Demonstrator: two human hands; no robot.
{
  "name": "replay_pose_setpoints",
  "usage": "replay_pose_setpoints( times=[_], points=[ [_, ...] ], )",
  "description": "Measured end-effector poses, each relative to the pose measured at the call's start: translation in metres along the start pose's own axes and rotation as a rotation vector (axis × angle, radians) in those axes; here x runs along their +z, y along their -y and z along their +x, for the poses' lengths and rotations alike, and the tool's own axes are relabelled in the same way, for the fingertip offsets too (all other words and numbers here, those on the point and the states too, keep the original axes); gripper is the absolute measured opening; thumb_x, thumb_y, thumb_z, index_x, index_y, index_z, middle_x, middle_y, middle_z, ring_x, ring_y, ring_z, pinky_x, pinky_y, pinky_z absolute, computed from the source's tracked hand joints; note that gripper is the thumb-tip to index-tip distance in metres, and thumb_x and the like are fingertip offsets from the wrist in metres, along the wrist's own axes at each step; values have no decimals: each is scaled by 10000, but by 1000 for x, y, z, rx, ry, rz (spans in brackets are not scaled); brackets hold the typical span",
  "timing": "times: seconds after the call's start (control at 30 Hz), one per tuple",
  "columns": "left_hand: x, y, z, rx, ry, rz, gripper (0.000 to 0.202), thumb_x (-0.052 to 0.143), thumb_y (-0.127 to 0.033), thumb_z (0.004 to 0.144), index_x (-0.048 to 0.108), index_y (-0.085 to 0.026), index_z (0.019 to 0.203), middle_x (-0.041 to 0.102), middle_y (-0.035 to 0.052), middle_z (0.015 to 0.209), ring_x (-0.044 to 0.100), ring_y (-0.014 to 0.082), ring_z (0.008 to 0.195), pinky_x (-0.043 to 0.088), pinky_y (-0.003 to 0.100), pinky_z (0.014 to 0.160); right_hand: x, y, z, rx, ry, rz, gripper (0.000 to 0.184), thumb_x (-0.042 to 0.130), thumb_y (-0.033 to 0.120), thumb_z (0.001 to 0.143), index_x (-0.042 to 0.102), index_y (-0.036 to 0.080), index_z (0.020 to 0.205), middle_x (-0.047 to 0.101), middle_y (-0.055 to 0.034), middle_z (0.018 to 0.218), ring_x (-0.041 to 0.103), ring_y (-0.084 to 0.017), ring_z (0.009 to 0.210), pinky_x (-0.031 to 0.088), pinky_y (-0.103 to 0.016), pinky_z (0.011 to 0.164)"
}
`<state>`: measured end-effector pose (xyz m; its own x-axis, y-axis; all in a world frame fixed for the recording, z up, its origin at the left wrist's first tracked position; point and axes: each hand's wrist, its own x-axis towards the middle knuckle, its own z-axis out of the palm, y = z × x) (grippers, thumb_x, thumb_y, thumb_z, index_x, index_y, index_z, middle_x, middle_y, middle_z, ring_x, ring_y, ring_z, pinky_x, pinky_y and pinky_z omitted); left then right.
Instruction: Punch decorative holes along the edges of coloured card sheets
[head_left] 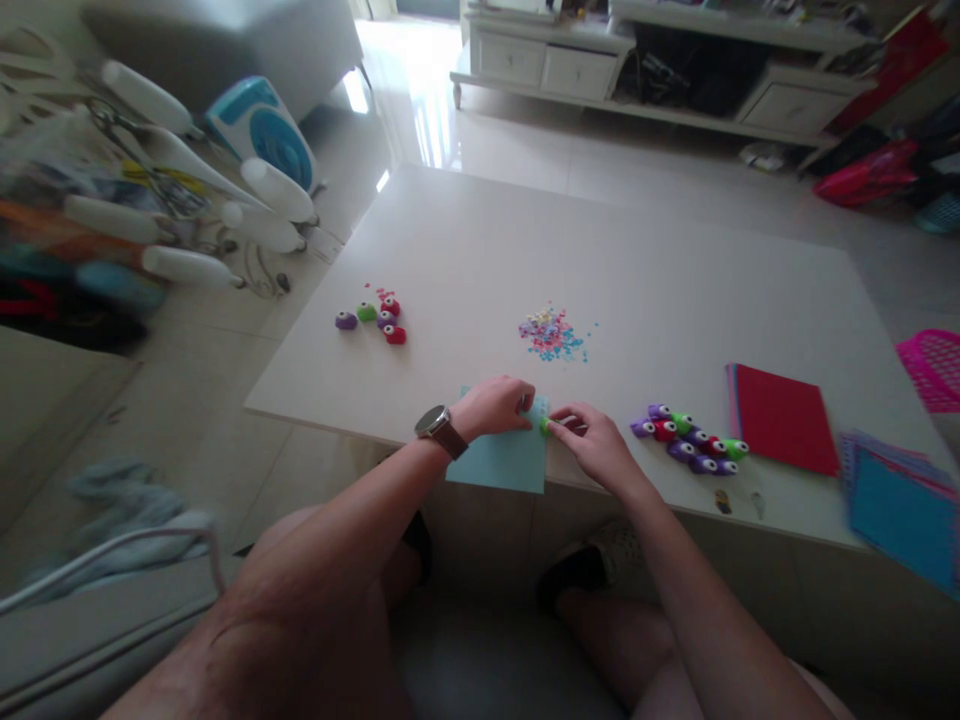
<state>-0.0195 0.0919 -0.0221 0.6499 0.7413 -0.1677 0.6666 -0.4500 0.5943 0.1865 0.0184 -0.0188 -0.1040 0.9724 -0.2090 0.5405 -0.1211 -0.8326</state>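
A light blue sheet of paper (495, 462) lies over the table's near edge, part of it hanging past the edge. Small punched marks run along its far edge. My left hand (499, 405), with a watch on the wrist, rests on the sheet with fingers curled and thumb against the paper. At the sheet's right edge, my right hand (589, 435) pinches a small green paper punch (545, 426), partly hidden by the fingers. Beyond my hands lies a pile of punched paper confetti (553, 333) in pink, blue, purple and cream.
On the white table (637, 260), several coloured punches (686, 440) cluster at right, others (386, 320) at left beside pink bits. Further right lie a red paper stack (784, 415) and blue punched sheets (904, 505). A small yellowish-dark item (722, 501) sits near the front edge.
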Motion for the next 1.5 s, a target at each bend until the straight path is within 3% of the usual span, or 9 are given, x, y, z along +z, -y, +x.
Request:
replay_pose_setpoints(
  times=[0.3, 0.47, 0.6, 0.7, 0.87, 1.0, 1.13, 1.5],
  points=[
    [0, 1, 0, 22, 23, -17, 209, 763, -340, 723, 697, -196, 859, 708, 6, 779, 578, 141, 678, 359, 260, 598, 6, 1, 2, 15, -15, 39, 224, 677, 409, 819, 716, 199, 888, 734, -63, 905, 673, -205, 785, 533, -346, 770],
    [-5, -3, 0, 7, 75, -23, 382, 798, -502, 705, 704, -181, 891, 708, 14, 801, 572, 137, 687, 353, 253, 600, 7, 2, 2, 19, -29, 36, 236, 679, 424, 806, 711, 199, 870, 734, -67, 874, 668, -208, 767, 528, -344, 747],
    [-7, -5, 0, -8, 70, -17, 509, 657, -680, 798, 704, -178, 875, 675, 16, 731, 547, 137, 653, 335, 261, 592, 9, 3, 3, 29, -47, 54, 255, 702, 436, 775, 710, 195, 856, 735, -72, 863, 664, -211, 752, 528, -346, 733],
    [-6, -4, 1, -10, 72, -18, 536, 631, -708, 803, 701, -180, 867, 667, 15, 720, 544, 136, 645, 326, 262, 581, 9, 3, 4, 63, -57, 81, 273, 732, 450, 737, 711, 194, 829, 728, -65, 810, 655, -211, 726, 523, -342, 712],
    [-6, -4, 1, -8, 83, -29, 435, 718, -598, 760, 707, -178, 874, 703, 21, 780, 573, 140, 678, 353, 260, 593, 8, 3, 6, 83, -56, 86, 272, 717, 445, 733, 717, 188, 822, 725, -68, 779, 652, -212, 716, 518, -340, 701],
    [-7, -4, 0, 2, 89, -21, 272, 732, -354, 707, 718, -186, 921, 730, 26, 837, 608, 157, 722, 405, 263, 624, 7, 2, 7, 87, -60, 87, 283, 718, 452, 724, 722, 186, 821, 729, -71, 796, 649, -214, 723, 519, -351, 721],
    [-8, -4, -1, -2, 111, -15, 327, 645, -158, 636, 722, -187, 953, 739, 29, 871, 628, 168, 744, 434, 263, 630, 6, 2, 7, 98, -37, 98, 274, 721, 436, 719, 733, 183, 825, 731, -70, 788, 659, -217, 735, 526, -356, 738],
    [-6, -4, 0, 3, 107, -24, 328, 593, -108, 629, 717, -183, 923, 736, 35, 853, 626, 173, 741, 436, 264, 616, 3, 2, 6, 108, -47, 47, 238, 718, 418, 737, 741, 197, 825, 737, -65, 801, 677, -229, 763, 537, -367, 754]
  ],
)
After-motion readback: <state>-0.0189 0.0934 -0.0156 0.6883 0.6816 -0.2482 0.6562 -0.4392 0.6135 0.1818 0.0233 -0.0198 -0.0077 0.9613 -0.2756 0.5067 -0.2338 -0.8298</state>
